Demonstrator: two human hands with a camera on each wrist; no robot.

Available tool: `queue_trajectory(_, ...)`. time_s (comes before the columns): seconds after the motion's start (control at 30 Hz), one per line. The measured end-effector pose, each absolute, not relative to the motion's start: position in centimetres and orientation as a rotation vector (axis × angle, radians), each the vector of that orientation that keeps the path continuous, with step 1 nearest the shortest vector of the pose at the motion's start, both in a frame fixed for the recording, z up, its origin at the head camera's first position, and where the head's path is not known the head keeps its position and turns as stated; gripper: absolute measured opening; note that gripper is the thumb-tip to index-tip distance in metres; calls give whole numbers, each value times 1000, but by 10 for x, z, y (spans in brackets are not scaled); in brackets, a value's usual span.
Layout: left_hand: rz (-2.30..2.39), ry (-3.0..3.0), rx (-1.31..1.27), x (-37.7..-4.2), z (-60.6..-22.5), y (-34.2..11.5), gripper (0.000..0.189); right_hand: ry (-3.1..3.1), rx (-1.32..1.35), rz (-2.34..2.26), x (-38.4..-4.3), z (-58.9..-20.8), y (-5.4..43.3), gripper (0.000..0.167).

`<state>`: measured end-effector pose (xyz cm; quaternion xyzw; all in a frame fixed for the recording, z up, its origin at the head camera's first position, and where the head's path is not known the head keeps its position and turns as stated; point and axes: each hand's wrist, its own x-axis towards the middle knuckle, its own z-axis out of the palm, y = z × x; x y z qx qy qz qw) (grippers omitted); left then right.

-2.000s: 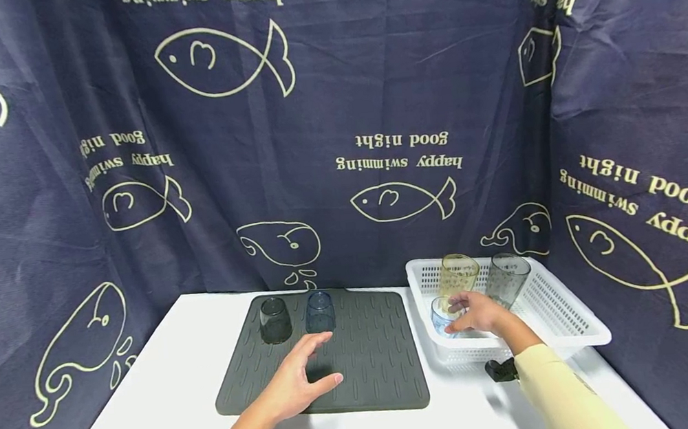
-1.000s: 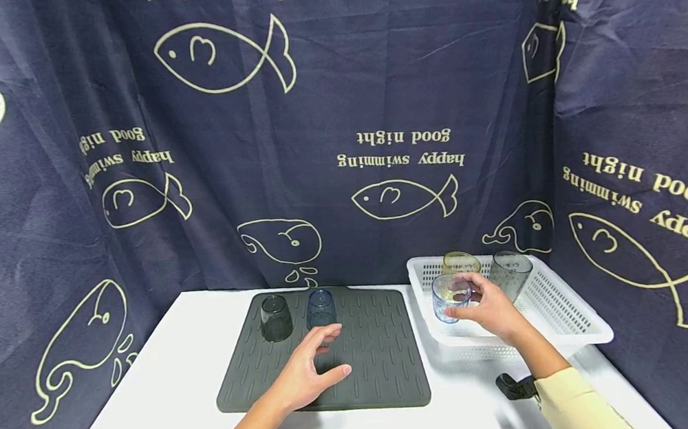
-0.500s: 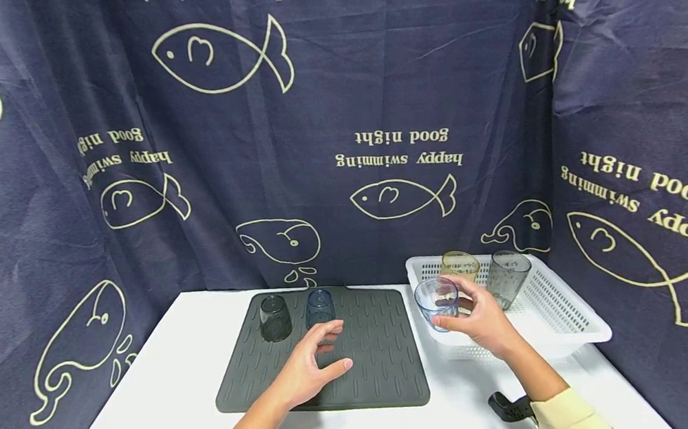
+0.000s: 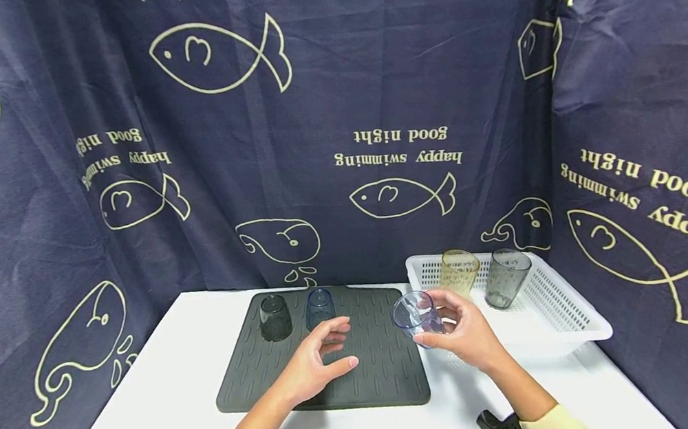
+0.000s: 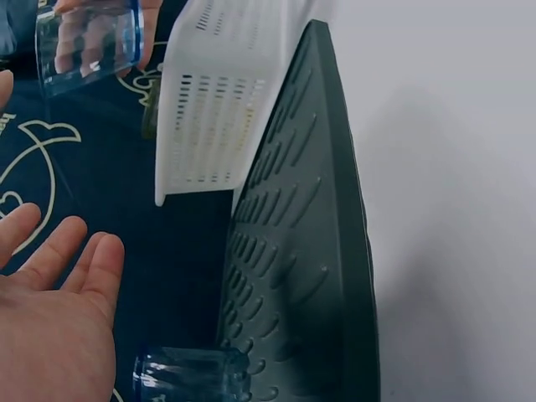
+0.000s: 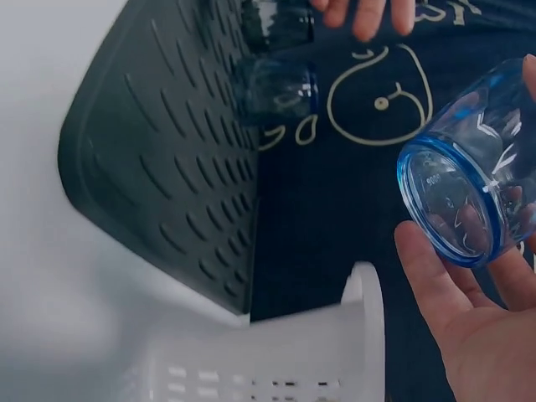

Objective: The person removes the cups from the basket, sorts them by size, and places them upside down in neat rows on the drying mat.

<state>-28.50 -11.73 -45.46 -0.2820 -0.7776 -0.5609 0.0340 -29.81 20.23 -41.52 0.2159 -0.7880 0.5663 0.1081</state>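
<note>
Right grip pinching see-through blue-tinted glass, held up at nine o'clock of white basket. Basket holds yellow glass at ten o'clock, grey glass at twelve. Left grip loosely spread above grey mat; on mat, dark glass at eleven o'clock, blue glass at twelve.

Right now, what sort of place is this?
Probably a staged test table, not a working kitchen: a fish-print curtain hangs behind and on both sides of the table, which bears a mat and a basket.
</note>
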Motion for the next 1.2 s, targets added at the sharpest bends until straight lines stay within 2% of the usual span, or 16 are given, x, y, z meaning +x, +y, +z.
queue_trajectory(0.23, -1736, -2374, -886, -285, -452, -114, 67, -2295, 646, 1657, -294, -420, 191, 63)
queue_trajectory(0.6, -1725, -2375, -892, -284, -448, -108, 70, -2362, 760, 1508, -288, -425, 180, 69)
queue_trajectory(0.87, -1706, -2400, -861, -284, -447, -101, 72, -2410, 838, 1460, -288, -428, 172, 67)
queue_trajectory(1.2, -1708, -2397, -905, -284, -447, -96, 80, -2440, 899, 1345, -287, -428, 160, 65)
